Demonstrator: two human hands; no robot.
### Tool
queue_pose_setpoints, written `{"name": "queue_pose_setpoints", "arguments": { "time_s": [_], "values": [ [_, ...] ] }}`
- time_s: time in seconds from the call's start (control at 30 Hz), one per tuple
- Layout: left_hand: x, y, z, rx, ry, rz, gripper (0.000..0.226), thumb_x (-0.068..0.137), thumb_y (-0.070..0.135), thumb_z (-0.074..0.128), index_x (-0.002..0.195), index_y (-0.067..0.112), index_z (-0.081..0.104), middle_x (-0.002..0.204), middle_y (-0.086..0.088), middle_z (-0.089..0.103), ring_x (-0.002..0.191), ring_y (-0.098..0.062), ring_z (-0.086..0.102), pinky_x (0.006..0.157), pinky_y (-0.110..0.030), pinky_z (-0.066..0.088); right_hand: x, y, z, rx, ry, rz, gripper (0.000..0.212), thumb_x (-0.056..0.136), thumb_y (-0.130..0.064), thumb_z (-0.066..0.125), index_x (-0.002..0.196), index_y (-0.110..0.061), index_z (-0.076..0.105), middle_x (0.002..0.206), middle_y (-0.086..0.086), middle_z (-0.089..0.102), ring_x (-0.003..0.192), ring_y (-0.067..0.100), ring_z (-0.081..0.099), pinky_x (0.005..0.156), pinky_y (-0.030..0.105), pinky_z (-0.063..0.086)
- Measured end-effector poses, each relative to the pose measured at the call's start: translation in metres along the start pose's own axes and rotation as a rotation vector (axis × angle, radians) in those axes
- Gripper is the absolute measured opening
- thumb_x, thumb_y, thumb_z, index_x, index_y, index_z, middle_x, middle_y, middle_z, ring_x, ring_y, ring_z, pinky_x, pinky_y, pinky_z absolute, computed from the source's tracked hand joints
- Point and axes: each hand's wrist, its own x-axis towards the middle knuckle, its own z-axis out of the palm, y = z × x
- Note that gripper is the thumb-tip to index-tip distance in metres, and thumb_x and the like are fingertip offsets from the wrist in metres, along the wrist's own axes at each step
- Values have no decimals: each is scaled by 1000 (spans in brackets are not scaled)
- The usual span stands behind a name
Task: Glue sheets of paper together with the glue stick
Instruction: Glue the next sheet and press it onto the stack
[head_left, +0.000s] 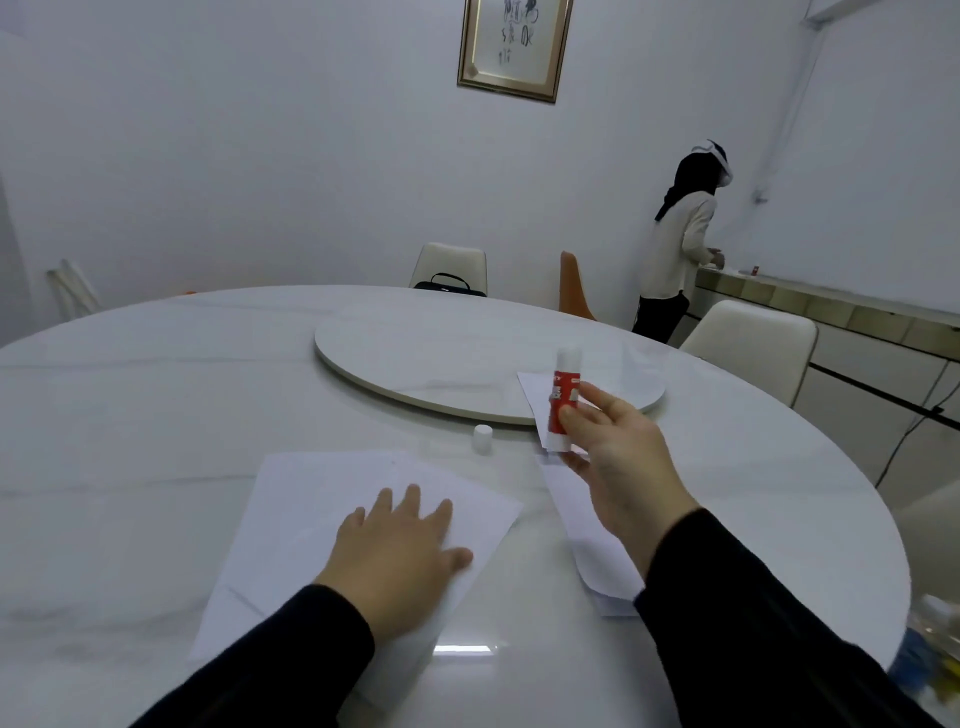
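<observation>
Glue stick (563, 400) is up off the tabletop (156, 415), standing pretty much vertical, long axis up-down, white end on top and the red label facing the camera. Right hand (618, 467) has it pinched low on the body between thumb and fingertips, so that hand is closed around it.

Everything else relative to the glue stick: its little white cap (482, 436) sits upright on the tabletop just to the left, well clear of it. Further left and nearer the camera is the sheet of paper (332, 519), lying at a slant, with the left hand (400, 551) pressed flat on it, fingers spread, gripping nothing. Directly behind and below the glue stick is a second pile of paper (587, 530), running lengthwise from the lazy Susan (415, 358) edge back toward the right sleeve; its far corner rides up on the lazy Susan rim.

Loads of bare tabletop to the far left. To the right, the round edge of the tabletop curves in fairly close.
</observation>
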Motion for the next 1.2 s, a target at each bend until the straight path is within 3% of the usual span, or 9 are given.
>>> {"name": "queue_pose_setpoints", "arguments": {
  "time_s": [0.13, 0.27, 0.47, 0.57, 0.67, 0.77, 0.87, 1.0, 1.2],
  "values": [
    [7, -15, -10, -78, -158, 184, 55, 97, 39, 36, 148, 37, 14, 161, 3, -3, 148, -18, -6, 119, -38, -3, 35, 27, 17, -527, 21, -140, 36, 84, -3, 65, 118, -9, 58, 103, 1, 62, 94, 17, 60, 79, 22, 49],
    [10, -24, -8, -209, -159, 316, 50, 98, 33, 38, 144, 44, 22, 159, 15, 3, 146, -6, -6, 118, -29, -8, 56, 49, 27, -712, -10, -139, 30, 80, -5, 70, 108, -12, 59, 93, -3, 61, 74, 2, 56, 58, 8, 35],
    [11, -20, -2, -244, -87, 382, 51, 95, 42, 42, 143, 44, 24, 156, 23, 9, 144, 2, -2, 117, -24, -6, 63, 56, 26, -713, -16, -155, 44, 72, -12, 80, 110, -12, 58, 96, -2, 63, 93, 16, 63, 64, 11, 40],
    [11, -22, -2, -238, -96, 412, 51, 95, 43, 42, 143, 46, 24, 155, 26, 7, 138, 10, -6, 115, -21, -8, 56, 29, 6, -683, 38, -152, 59, 71, -27, 82, 121, -10, 56, 107, 4, 64, 95, 18, 62, 77, 26, 51],
    [10, -20, -4, -226, -117, 447, 51, 95, 43, 41, 143, 46, 23, 154, 28, 6, 131, 16, -7, 111, -17, -9, 25, -15, -32, -1008, -105, -51, 59, 74, -40, 76, 125, -14, 58, 117, 4, 63, 95, 14, 58, 75, 22, 45],
    [9, -16, -4, -217, -130, 483, 50, 95, 43, 41, 142, 47, 24, 154, 28, 7, 140, 10, -4, 114, -18, -9, -17, -21, -67, -1516, -361, 227, 84, 71, -61, 67, 141, -21, 43, 146, -2, 43, 125, 14, 46, 100, 25, 35],
    [7, -13, -4, -202, -112, 503, 50, 95, 44, 40, 142, 48, 25, 154, 29, 7, 142, 8, -4, 116, -20, -7, -46, 1, -78, -1505, -357, 169, 85, 72, -59, 68, 144, -26, 37, 155, -5, 31, 140, 11, 32, 109, 24, 26],
    [2, -13, -3, -208, -79, 502, 49, 95, 42, 41, 141, 47, 28, 154, 28, 10, 141, 10, -2, 116, -19, -6, -53, 11, -93, -1345, -144, -91, 9, 81, -38, 63, 84, -30, 65, 83, -11, 67, 75, 7, 62, 58, 17, 41],
    [-5, -14, -4, -337, 8, 444, 42, 92, 34, 50, 132, 45, 47, 145, 31, 31, 128, 19, 19, 102, -3, 8, -54, -7, -96, -1116, -210, 37, 6, 79, -37, 68, 74, -35, 69, 68, -18, 65, 61, 2, 57, 54, 17, 39]
  ]
}}
